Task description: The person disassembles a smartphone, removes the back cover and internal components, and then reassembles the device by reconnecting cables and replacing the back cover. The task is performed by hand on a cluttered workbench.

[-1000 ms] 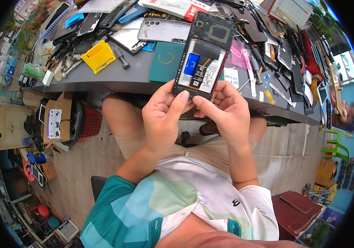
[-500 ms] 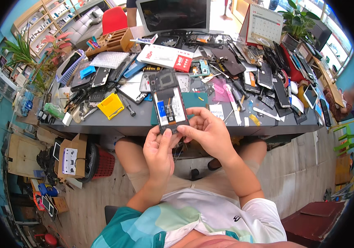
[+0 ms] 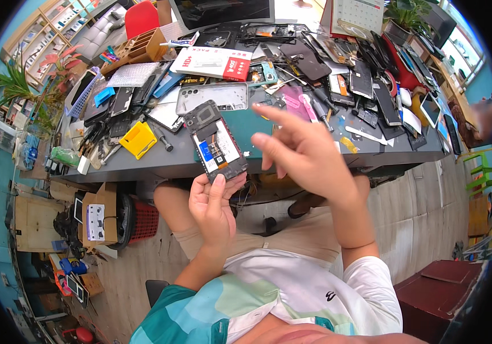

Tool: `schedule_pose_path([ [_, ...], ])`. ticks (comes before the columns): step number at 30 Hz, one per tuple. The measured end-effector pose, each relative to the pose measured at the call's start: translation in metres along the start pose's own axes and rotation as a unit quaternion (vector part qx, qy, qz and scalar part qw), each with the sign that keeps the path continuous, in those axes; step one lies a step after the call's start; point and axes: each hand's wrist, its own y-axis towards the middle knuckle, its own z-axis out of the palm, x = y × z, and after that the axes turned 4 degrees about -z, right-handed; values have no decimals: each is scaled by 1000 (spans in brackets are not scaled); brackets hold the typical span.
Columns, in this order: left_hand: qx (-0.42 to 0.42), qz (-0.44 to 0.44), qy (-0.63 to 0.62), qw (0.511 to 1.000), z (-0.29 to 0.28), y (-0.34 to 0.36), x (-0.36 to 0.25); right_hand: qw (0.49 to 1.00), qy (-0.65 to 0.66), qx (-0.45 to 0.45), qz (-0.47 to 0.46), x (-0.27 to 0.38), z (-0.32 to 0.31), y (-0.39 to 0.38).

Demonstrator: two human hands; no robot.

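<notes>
My left hand [image 3: 214,198] grips the lower end of an opened smartphone [image 3: 217,140], thumb on top. Its back cover is off, so a black frame, a white and blue battery and a flex cable show. To the right of the phone, my right hand [image 3: 306,149] is raised with fingers apart and nothing in it. Just beyond the phone lies a grey phone back cover [image 3: 214,98] with camera holes, on the desk beside a green mat [image 3: 240,129].
The grey desk [image 3: 183,157] carries many phone parts. A white and red box [image 3: 211,62] lies behind the back cover. At left are a yellow plastic piece [image 3: 138,140] and a screwdriver [image 3: 161,139]; a pink sheet [image 3: 292,102] and white strip [image 3: 366,135] lie at right.
My right hand has let go of the phone and moved up and right, fingers spreading. My left hand keeps the phone, now tilted more. The view has shifted, showing the back cover more fully.
</notes>
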Motion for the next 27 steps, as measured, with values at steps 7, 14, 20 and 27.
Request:
schedule_pose_path([
  [7,-32,-6,11,999,6,-2,14,988,12,-119,-102,48,-41,-4],
  [14,-37,37,8,999,20,-5,29,989,-6,-145,-23,-5,-72,-17],
  [20,-30,55,-3,998,31,-7,33,978,-103,-179,40,-39,-91,-30],
  [27,-33,41,-17,998,35,-13,44,966,-184,-184,4,-63,-92,-32],
])
